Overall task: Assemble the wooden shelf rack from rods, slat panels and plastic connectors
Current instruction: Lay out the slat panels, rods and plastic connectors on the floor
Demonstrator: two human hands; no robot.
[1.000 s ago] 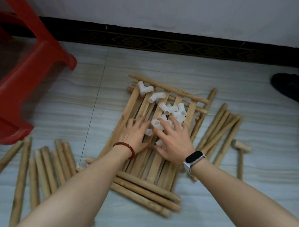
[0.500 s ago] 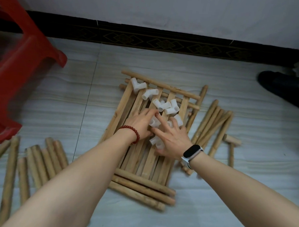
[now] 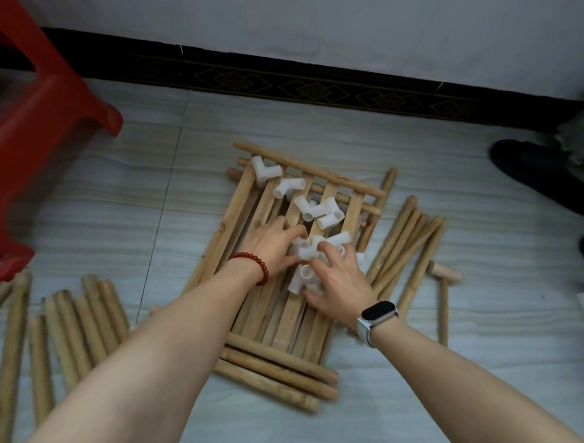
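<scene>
Pale tiled floor (image 3: 321, 129) held every part of the unbuilt rack, with a red plastic stool (image 3: 35, 163) crowding the left and a black sandal (image 3: 537, 175) near the right wall. Stacked slat panels (image 3: 251, 206) lay at centre, rods (image 3: 61, 328) spread to the left and more rods (image 3: 406, 246) just beside the stack's right edge, a small wooden mallet (image 3: 443, 278) beyond them. On the slats sat loose white plastic connectors (image 3: 318, 209). The left hand (image 3: 269, 243) and right hand (image 3: 341, 283) curled into that pile, gathering pieces; which connector each actually gripped could not be told. Scooping risked nudging connectors through slat gaps or off the stack's edge. Free floor lay mainly ahead, toward the skirting.
</scene>
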